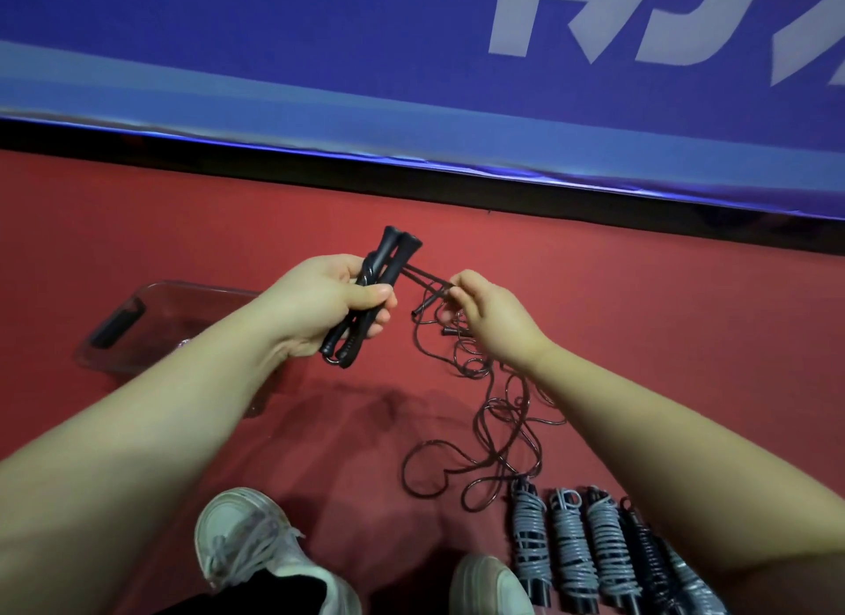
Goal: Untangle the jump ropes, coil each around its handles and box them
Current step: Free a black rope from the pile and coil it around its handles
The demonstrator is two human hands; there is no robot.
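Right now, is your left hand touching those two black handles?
Touching. The head view shows the left hand gripping the black handles, with the fingers curled round them and the thumb pressed across the front.

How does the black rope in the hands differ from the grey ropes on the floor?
The black rope is partly wound, strands stretched to the right hand; the grey ropes are wound fully around their handles. The left hand holds the black rope up; the grey ropes lie on the floor. Both have black handles.
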